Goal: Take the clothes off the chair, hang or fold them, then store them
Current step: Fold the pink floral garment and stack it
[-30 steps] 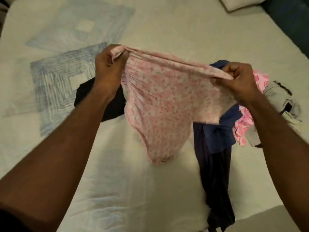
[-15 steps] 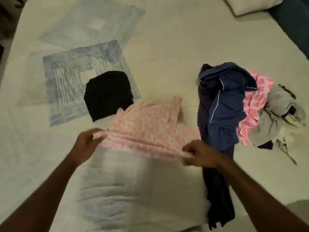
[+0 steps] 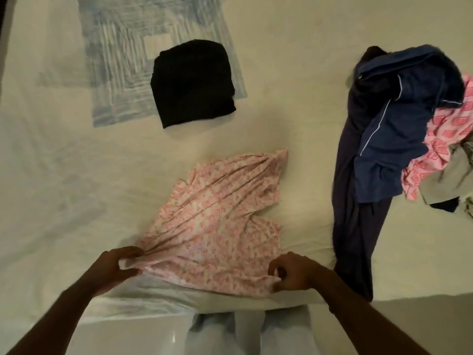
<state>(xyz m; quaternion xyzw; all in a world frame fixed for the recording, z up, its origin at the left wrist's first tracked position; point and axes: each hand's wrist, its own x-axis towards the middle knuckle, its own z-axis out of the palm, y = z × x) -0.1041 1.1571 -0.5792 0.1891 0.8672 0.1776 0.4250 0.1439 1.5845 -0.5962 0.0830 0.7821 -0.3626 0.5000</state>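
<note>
1. The bed (image 3: 294, 80), under a cream sheet, fills nearly the whole view; its near edge runs across the bottom of the picture, with pale floor below it.
2. A heap of unfolded clothes (image 3: 399, 139) lies along the right edge of the bed. A dark navy garment with thin white piping sits on top of a long dark piece that trails toward the near edge; a pink patterned piece and a grey-beige piece lie on the heap's right side, partly cut off by the frame.
3. A blue-and-white patchwork square (image 3: 112, 57) on the sheet sits toward the far left corner.
4. The pink floral garment (image 3: 217, 221) lies spread and creased on the bed near the middle of the near edge, well apart from the heap and from the black piece.
5. A black folded garment (image 3: 192, 83) rests on the right part of the patchwork square, beyond the pink garment.
6. The left hand (image 3: 115, 270) pinches the pink garment's near left corner, the cloth bunched between thumb and curled fingers.
7. The right hand (image 3: 294, 272) pinches the garment's near right corner, fingers curled round the hem.
</note>
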